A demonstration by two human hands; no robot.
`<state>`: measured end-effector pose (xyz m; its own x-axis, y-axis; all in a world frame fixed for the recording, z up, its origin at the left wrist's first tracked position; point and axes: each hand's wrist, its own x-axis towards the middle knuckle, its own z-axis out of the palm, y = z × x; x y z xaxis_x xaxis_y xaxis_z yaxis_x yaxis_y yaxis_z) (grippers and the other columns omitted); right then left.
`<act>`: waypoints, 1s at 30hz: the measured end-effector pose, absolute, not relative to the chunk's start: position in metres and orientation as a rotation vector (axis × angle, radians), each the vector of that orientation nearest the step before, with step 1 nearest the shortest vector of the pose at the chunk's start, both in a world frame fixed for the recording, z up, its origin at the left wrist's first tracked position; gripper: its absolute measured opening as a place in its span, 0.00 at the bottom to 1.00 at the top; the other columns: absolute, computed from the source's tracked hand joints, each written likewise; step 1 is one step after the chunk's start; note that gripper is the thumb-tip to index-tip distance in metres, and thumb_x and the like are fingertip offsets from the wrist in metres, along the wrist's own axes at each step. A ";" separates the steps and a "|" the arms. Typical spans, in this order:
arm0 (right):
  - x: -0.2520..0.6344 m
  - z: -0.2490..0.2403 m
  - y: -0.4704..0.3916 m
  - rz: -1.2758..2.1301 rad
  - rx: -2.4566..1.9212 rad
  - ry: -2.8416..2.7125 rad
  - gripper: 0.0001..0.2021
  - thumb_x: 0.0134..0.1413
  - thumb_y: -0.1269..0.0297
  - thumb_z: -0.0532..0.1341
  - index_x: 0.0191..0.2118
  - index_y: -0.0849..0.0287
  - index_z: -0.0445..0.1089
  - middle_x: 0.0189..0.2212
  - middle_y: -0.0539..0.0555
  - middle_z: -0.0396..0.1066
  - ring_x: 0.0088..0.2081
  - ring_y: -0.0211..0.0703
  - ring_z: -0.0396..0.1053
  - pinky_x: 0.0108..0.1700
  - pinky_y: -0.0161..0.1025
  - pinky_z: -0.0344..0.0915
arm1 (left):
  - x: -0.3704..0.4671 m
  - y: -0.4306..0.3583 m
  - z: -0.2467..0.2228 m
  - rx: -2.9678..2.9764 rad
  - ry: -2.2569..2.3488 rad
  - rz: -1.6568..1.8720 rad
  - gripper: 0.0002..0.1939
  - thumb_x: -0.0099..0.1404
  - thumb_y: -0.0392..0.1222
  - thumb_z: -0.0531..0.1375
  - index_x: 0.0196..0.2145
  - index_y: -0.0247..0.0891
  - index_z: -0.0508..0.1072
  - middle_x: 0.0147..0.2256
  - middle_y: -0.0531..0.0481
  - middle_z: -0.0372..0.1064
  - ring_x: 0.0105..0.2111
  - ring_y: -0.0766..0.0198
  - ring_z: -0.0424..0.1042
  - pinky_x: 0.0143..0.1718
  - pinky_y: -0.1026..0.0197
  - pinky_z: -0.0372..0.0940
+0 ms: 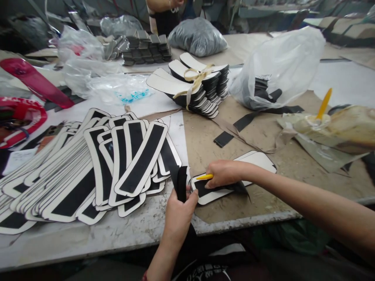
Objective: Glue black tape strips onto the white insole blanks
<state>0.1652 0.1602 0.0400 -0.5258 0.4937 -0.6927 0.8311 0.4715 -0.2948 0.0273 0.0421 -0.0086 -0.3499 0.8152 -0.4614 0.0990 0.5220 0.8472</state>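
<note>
Near the table's front edge, my left hand [181,208] is closed round a folded black strip [181,183], which stands up from its fingers. My right hand [219,173] is closed on a yellow tool [205,177] whose tip points left. Its fingers rest over a pale curved piece [208,198] that bears a black strip along its middle. More pale pieces [259,160] lie stacked under my right forearm. Left of my hands, a spread of pale pieces with black centre strips [143,158] overlaps across the table.
Tied stacks of pale and black pieces [199,91] stand behind. A clear bag with black strips [281,70] is at the back right, near a glue-smeared container [336,125] with a yellow stick. A pink object [38,84] lies far left. Another person's arm [159,4] shows at the top.
</note>
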 end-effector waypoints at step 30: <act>0.169 0.042 0.162 -0.851 1.010 2.234 0.23 0.44 0.53 0.61 0.40 0.66 0.75 0.33 0.59 0.75 0.30 0.45 0.69 0.25 0.35 0.56 | 0.032 0.046 -0.024 0.852 1.784 1.058 0.18 0.46 0.52 0.65 0.29 0.36 0.68 0.19 0.56 0.62 0.18 0.66 0.62 0.19 0.64 0.58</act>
